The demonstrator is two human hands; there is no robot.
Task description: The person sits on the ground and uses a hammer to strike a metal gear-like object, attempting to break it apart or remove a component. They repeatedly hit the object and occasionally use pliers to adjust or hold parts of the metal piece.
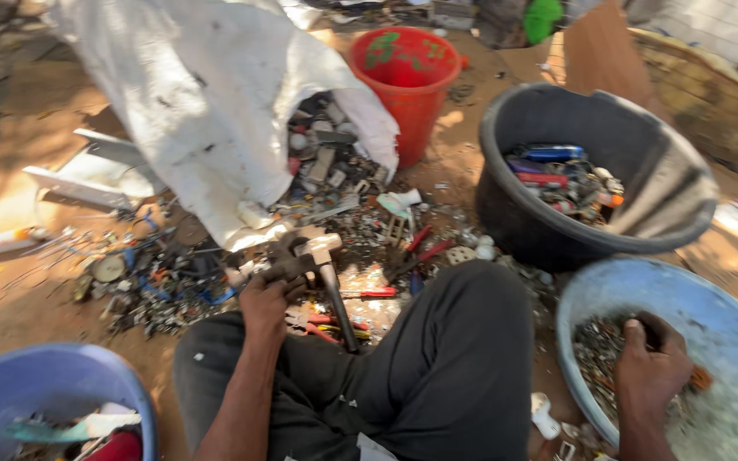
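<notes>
Hands apart, we grip a hammer (328, 282) in our left hand (265, 303), its handle pointing back toward us, while our right hand (649, 369) digs, fingers curled, in the blue basin's (728, 316) metal scrap (598, 354).

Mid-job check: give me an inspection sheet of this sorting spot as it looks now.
Surface: bare dirt ground.
Job's things: hammer at left hand; small scrap in light blue basin.
Clutter: scrap pile spilling from white sack; red-handled pliers.
Hands: left hand closed on a dark scrap piece; right hand in the basin, grip unclear.
Cables: nothing seen.
Surroundings: black tub, red bucket, blue bucket.
</notes>
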